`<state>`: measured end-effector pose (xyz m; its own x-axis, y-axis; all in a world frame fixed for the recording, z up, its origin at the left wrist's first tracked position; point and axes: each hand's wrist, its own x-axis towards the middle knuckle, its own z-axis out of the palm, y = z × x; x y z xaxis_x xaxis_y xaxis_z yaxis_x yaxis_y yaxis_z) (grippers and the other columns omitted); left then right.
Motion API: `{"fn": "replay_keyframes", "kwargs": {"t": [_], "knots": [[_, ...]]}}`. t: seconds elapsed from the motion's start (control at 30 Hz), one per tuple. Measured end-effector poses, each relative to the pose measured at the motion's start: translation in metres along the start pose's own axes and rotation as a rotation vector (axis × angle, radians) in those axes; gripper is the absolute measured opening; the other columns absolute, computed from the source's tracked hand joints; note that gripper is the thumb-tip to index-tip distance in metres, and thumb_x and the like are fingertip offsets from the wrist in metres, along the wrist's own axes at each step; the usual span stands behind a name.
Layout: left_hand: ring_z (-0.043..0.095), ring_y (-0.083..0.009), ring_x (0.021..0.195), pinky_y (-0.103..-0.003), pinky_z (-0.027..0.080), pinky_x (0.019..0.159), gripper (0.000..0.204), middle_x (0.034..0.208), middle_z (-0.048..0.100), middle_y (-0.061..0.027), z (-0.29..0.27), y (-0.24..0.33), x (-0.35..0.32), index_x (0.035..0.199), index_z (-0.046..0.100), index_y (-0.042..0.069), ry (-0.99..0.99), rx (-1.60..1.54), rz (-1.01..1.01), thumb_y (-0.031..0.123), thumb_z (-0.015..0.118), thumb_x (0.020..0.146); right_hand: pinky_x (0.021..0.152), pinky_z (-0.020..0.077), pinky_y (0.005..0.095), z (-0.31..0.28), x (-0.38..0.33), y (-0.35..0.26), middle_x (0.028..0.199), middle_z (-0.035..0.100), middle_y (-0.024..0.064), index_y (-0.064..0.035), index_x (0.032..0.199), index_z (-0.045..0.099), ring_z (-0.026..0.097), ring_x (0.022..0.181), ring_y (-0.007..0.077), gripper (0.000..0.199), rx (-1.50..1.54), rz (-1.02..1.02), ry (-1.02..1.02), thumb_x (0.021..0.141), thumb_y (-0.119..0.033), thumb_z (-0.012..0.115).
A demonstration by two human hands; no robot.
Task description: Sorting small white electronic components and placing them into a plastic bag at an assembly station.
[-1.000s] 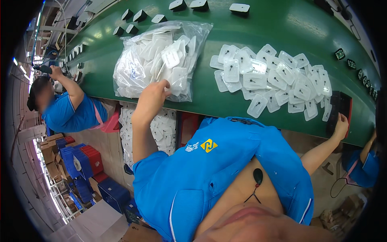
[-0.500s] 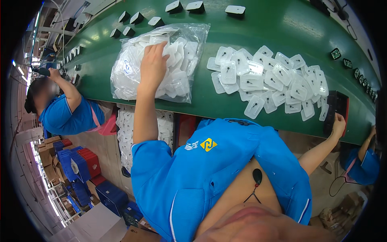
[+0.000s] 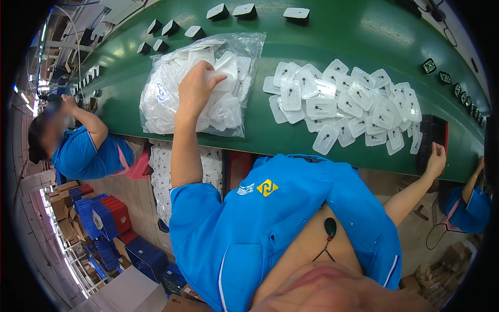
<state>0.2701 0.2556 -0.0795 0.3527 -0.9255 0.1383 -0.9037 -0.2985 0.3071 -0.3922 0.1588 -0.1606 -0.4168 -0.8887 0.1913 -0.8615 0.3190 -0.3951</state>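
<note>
My left hand [image 3: 195, 92] reaches into a clear plastic bag [image 3: 255, 44] full of thin white plastic pieces. Its thumb and curled fingers close about a white plastic piece [image 3: 227, 65] near the bag's top; the fingertips are partly hidden. Far to the right, my right hand [image 3: 436, 160] has its fingers pinched together at the near edge of a black box with a red inside [image 3: 432, 136]. Between the bag and the box lies a loose heap of translucent white rounded rectangular pieces [image 3: 349, 106], each with a small dark mark in its middle.
Several black blocks with white tops [image 3: 244, 11] stand along the green table's [image 3: 332, 41] far side. Small dark parts [image 3: 444, 78] line the right edge. One co-worker [image 3: 78, 145] sits at the left, another [image 3: 468, 203] at the right. A bin of white pieces [image 3: 161, 171] stands below the table.
My left hand has drawn back slightly toward me, and its thumb now points out to the right over the pieces. The right hand stays at the box, its fingers slightly higher.
</note>
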Motion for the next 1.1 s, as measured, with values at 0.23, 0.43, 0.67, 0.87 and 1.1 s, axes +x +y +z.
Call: {"fn": "replay_keyframes", "kwargs": {"t": [0.23,0.43,0.67,0.87,1.1], "knots": [[0.055,-0.0167,0.056,-0.025,0.046,0.055,0.018,0.074,0.060,-0.0062,0.002,0.008,-0.009,0.100,0.058,0.003,0.187,-0.534,-0.191,0.007,0.063,0.083,0.064,0.0443,0.0279,0.001,-0.001,-0.001,0.079,0.064,0.0022,-0.0078,0.094,0.065,0.057,0.067,0.0155,0.024,-0.104,0.016,0.256,0.087,-0.030,0.061],[0.054,-0.0103,0.055,-0.022,0.044,0.050,0.033,0.071,0.056,-0.0041,0.014,0.058,-0.020,0.116,0.058,0.005,-0.005,-1.023,0.001,-0.005,0.053,0.085,0.070,0.0469,0.0210,-0.034,-0.068,-0.143,0.090,0.065,0.0095,0.0000,0.098,0.062,0.059,0.076,0.0114,0.015,1.011,0.020,0.075,0.087,-0.010,0.061],[0.053,-0.0099,0.057,-0.019,0.043,0.051,0.024,0.076,0.056,-0.0053,0.045,0.145,-0.049,0.111,0.059,0.004,-0.196,-0.986,0.277,-0.003,0.052,0.088,0.064,0.0465,0.0192,-0.013,-0.142,-0.266,0.085,0.067,0.0123,-0.0004,0.095,0.058,0.061,0.070,0.0125,0.011,1.376,-0.268,-0.717,0.084,-0.002,0.061],[0.052,-0.0099,0.053,-0.020,0.042,0.048,0.021,0.073,0.057,-0.0050,0.052,0.171,-0.056,0.103,0.061,0.003,-0.158,-0.975,0.511,-0.005,0.053,0.086,0.063,0.0401,0.0179,-0.002,-0.157,-0.276,0.079,0.058,0.0023,-0.0044,0.088,0.061,0.049,0.069,0.0080,0.006,1.314,-0.407,-0.732,0.083,-0.004,0.064],[0.051,-0.0099,0.051,-0.020,0.042,0.045,0.019,0.072,0.058,-0.0048,0.052,0.174,-0.053,0.097,0.063,0.001,-0.138,-0.995,0.539,-0.008,0.053,0.084,0.059,0.0381,0.0190,0.000,-0.163,-0.279,0.078,0.057,0.0016,-0.0044,0.086,0.062,0.047,0.066,0.0090,0.004,1.203,-0.422,-0.656,0.082,-0.003,0.064]]}}
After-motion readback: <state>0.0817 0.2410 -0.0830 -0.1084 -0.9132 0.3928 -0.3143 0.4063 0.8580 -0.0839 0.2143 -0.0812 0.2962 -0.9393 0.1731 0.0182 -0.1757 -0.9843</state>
